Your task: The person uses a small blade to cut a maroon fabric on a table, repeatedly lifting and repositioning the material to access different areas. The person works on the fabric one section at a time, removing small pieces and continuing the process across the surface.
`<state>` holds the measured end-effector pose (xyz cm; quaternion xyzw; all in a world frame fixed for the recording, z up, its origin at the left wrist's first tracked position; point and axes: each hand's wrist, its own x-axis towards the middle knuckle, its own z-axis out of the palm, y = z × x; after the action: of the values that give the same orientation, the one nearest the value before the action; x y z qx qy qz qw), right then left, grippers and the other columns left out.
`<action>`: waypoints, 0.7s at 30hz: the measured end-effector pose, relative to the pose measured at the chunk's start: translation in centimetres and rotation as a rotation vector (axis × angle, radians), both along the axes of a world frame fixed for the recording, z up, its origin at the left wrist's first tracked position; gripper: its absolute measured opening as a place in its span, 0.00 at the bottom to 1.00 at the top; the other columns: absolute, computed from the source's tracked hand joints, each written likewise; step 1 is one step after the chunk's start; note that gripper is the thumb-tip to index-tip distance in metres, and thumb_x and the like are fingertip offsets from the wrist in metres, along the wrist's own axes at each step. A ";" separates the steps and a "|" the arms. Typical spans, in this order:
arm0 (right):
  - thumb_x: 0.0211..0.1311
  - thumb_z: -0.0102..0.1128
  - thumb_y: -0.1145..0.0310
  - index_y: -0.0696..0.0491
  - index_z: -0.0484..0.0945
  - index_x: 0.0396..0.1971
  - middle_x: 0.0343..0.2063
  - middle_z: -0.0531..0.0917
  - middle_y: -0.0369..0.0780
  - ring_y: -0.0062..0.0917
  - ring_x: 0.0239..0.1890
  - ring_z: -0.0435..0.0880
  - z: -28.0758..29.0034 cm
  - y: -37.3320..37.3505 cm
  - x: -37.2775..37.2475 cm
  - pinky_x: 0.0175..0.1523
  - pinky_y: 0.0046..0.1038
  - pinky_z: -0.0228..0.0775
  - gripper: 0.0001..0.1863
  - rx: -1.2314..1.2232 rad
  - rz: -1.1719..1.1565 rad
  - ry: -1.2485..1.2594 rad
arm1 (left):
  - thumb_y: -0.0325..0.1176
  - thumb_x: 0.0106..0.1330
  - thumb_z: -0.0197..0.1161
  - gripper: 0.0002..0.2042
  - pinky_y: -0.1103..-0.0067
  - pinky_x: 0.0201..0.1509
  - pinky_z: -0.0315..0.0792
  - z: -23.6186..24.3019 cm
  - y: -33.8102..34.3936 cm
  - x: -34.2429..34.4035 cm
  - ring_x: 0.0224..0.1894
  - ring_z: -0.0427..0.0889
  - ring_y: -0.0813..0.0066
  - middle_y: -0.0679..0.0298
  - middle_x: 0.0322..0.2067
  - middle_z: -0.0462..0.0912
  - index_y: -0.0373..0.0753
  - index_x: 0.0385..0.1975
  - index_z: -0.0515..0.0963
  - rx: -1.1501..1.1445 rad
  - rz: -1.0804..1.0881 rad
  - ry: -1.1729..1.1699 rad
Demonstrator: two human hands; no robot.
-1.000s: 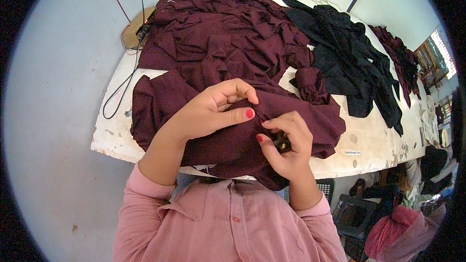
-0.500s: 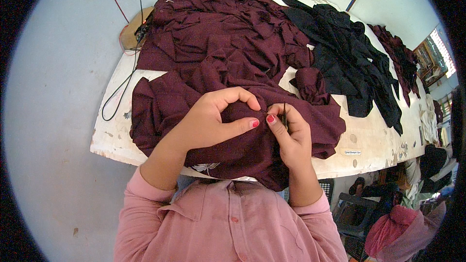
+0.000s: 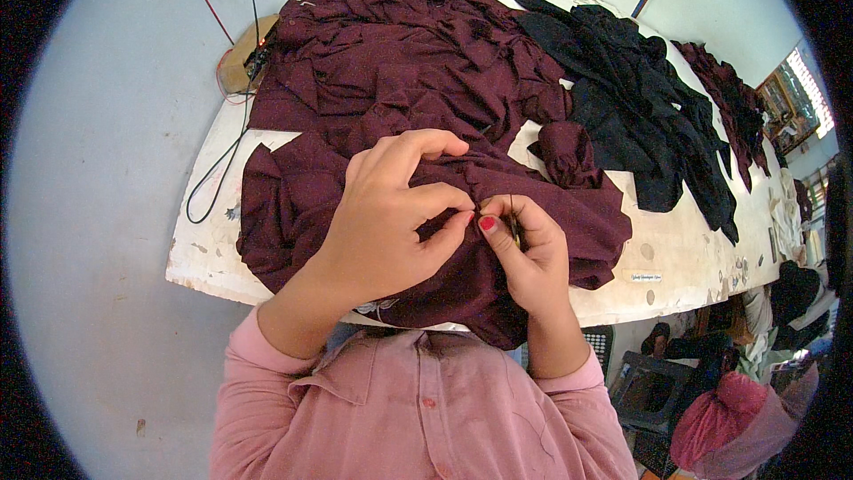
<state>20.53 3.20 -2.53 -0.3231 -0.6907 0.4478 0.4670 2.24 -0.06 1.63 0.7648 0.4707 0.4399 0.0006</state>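
Note:
A maroon garment [image 3: 400,298] lies bunched in front of me, its near part hanging over the table edge. My right hand [image 3: 529,244] pinches a small fold of it between thumb and forefinger. The same hand keeps a thin, dark, pointed tool [image 3: 516,229] with a yellowish part among its fingers; it looks like thread snips, mostly hidden. Close beside it, my left hand [image 3: 391,213] has thumb and forefinger pressed together at the fold, the other fingers raised and curved. Whether cloth or a thread is in that pinch is too small to tell.
A larger maroon cloth pile [image 3: 382,44] covers the back of the white table [image 3: 684,267]. Black garments [image 3: 631,116] lie at right, with another maroon piece [image 3: 729,107] beyond. A black cable [image 3: 233,156] loops at left near a wooden box [image 3: 240,67]. A dark chair [image 3: 653,387] stands lower right.
My left thumb and forefinger, apart before, have closed together at the fold, and the left hand has turned and risen a little. My right hand has shifted slightly left; its pointed tool shows less.

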 end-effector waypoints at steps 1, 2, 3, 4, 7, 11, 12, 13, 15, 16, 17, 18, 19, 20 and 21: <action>0.63 0.61 0.70 0.57 0.78 0.34 0.27 0.78 0.30 0.14 0.31 0.73 0.1 -0.1 0.0 0.39 0.20 0.66 0.06 0.038 -0.021 -0.037 | 0.31 0.49 0.68 0.05 0.70 0.54 0.64 0.3 0.0 0.0 0.48 0.75 0.64 0.60 0.45 0.76 0.41 0.25 0.80 -0.001 -0.007 0.011; 0.63 0.61 0.70 0.57 0.78 0.35 0.27 0.78 0.31 0.14 0.32 0.73 0.3 -0.2 0.1 0.39 0.20 0.66 0.06 0.034 -0.017 -0.048 | 0.31 0.49 0.68 0.05 0.71 0.54 0.64 0.5 0.0 0.0 0.47 0.75 0.64 0.60 0.44 0.76 0.41 0.24 0.79 -0.002 -0.011 0.023; 0.63 0.61 0.70 0.57 0.78 0.35 0.28 0.78 0.31 0.15 0.32 0.73 0.6 -0.3 0.1 0.39 0.20 0.66 0.06 0.030 -0.014 -0.059 | 0.30 0.49 0.67 0.05 0.73 0.53 0.65 0.4 0.1 0.0 0.46 0.75 0.65 0.59 0.43 0.76 0.41 0.24 0.79 -0.038 -0.055 -0.064; 0.63 0.62 0.70 0.57 0.77 0.35 0.28 0.77 0.31 0.15 0.32 0.73 0.7 -0.4 0.2 0.40 0.20 0.67 0.06 0.026 -0.011 -0.070 | 0.30 0.50 0.67 0.04 0.76 0.52 0.65 0.2 0.3 0.0 0.46 0.75 0.66 0.59 0.43 0.76 0.41 0.23 0.78 -0.074 -0.098 -0.151; 0.63 0.61 0.70 0.57 0.77 0.35 0.29 0.77 0.30 0.14 0.34 0.72 0.8 -0.4 0.4 0.42 0.19 0.65 0.06 -0.142 0.053 0.032 | 0.27 0.52 0.65 0.03 0.82 0.51 0.65 -0.2 1.1 -0.5 0.44 0.75 0.70 0.61 0.40 0.75 0.40 0.25 0.77 -0.149 -0.186 -0.299; 0.63 0.61 0.71 0.56 0.77 0.34 0.30 0.77 0.28 0.13 0.36 0.71 0.2 0.0 0.8 0.43 0.17 0.63 0.05 -0.336 0.120 0.133 | 0.30 0.57 0.63 0.07 0.79 0.50 0.67 -0.4 1.3 -1.0 0.44 0.73 0.74 0.66 0.39 0.72 0.37 0.34 0.76 -0.475 -0.378 -0.986; 0.64 0.60 0.71 0.56 0.77 0.34 0.31 0.76 0.28 0.12 0.36 0.70 0.3 -0.1 0.9 0.43 0.17 0.63 0.05 -0.350 0.125 0.133 | 0.33 0.61 0.61 0.10 0.78 0.50 0.67 -0.7 1.5 -2.2 0.45 0.73 0.74 0.66 0.42 0.73 0.37 0.39 0.74 -0.530 -0.523 -1.235; 0.64 0.60 0.71 0.56 0.77 0.34 0.31 0.76 0.27 0.12 0.36 0.70 0.4 -0.1 0.9 0.44 0.16 0.62 0.05 -0.364 0.131 0.133 | 0.35 0.64 0.59 0.11 0.75 0.49 0.69 -0.5 1.8 -2.9 0.45 0.73 0.75 0.66 0.45 0.75 0.37 0.42 0.73 -0.502 -0.616 -1.421; 0.61 0.63 0.71 0.55 0.77 0.34 0.32 0.77 0.29 0.15 0.36 0.73 0.1 -0.1 1.2 0.44 0.18 0.64 0.05 -0.322 0.182 0.162 | 0.34 0.68 0.56 0.13 0.77 0.48 0.70 0.0 2.0 -4.2 0.45 0.75 0.78 0.66 0.44 0.76 0.35 0.47 0.71 -0.325 -0.543 -1.428; 0.60 0.64 0.71 0.55 0.77 0.34 0.32 0.78 0.31 0.17 0.37 0.74 0.0 -0.1 1.4 0.45 0.18 0.65 0.06 -0.300 0.208 0.177 | 0.36 0.66 0.59 0.12 0.75 0.48 0.71 -0.2 2.1 -4.8 0.44 0.78 0.72 0.63 0.43 0.77 0.36 0.42 0.74 -0.334 -0.344 -1.263; 0.57 0.65 0.71 0.55 0.77 0.35 0.34 0.79 0.33 0.21 0.38 0.76 0.2 0.4 1.8 0.46 0.21 0.66 0.08 -0.045 0.141 0.057 | 0.37 0.65 0.61 0.12 0.74 0.49 0.72 -0.6 1.9 -5.4 0.45 0.78 0.70 0.61 0.43 0.78 0.36 0.41 0.75 -0.288 -0.168 -0.852; 0.55 0.66 0.71 0.55 0.77 0.36 0.35 0.79 0.36 0.25 0.39 0.77 0.6 1.3 2.5 0.47 0.23 0.68 0.10 0.211 0.073 -0.065 | 0.37 0.63 0.63 0.13 0.74 0.49 0.72 -1.1 1.5 -6.0 0.45 0.79 0.67 0.60 0.42 0.78 0.35 0.40 0.75 -0.236 0.001 -0.441; 0.53 0.67 0.70 0.56 0.76 0.37 0.37 0.80 0.38 0.29 0.41 0.79 1.1 2.2 3.3 0.49 0.25 0.69 0.12 0.465 0.004 -0.186 | 0.38 0.62 0.64 0.13 0.73 0.49 0.72 -1.6 0.9 -6.6 0.45 0.79 0.64 0.58 0.42 0.78 0.35 0.39 0.76 -0.179 0.164 -0.029; 0.52 0.68 0.70 0.57 0.77 0.39 0.41 0.80 0.42 0.31 0.44 0.79 1.5 2.9 4.0 0.50 0.27 0.69 0.15 0.501 -0.148 -0.313 | 0.40 0.56 0.69 0.16 0.70 0.51 0.72 -2.1 -0.3 -7.3 0.47 0.78 0.57 0.54 0.43 0.77 0.36 0.37 0.77 -0.149 0.286 0.125; 0.50 0.69 0.70 0.58 0.77 0.42 0.46 0.79 0.45 0.34 0.48 0.79 2.1 3.4 4.9 0.52 0.29 0.69 0.19 0.536 -0.312 -0.445 | 0.41 0.53 0.71 0.19 0.68 0.52 0.71 -3.1 -1.2 -8.9 0.48 0.78 0.57 0.54 0.45 0.77 0.36 0.39 0.77 -0.161 0.377 0.194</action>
<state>25.45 6.59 -0.45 -0.3801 -0.8103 0.0940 0.4361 -6.68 -1.26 -1.43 0.6997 0.6366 0.3175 -0.0660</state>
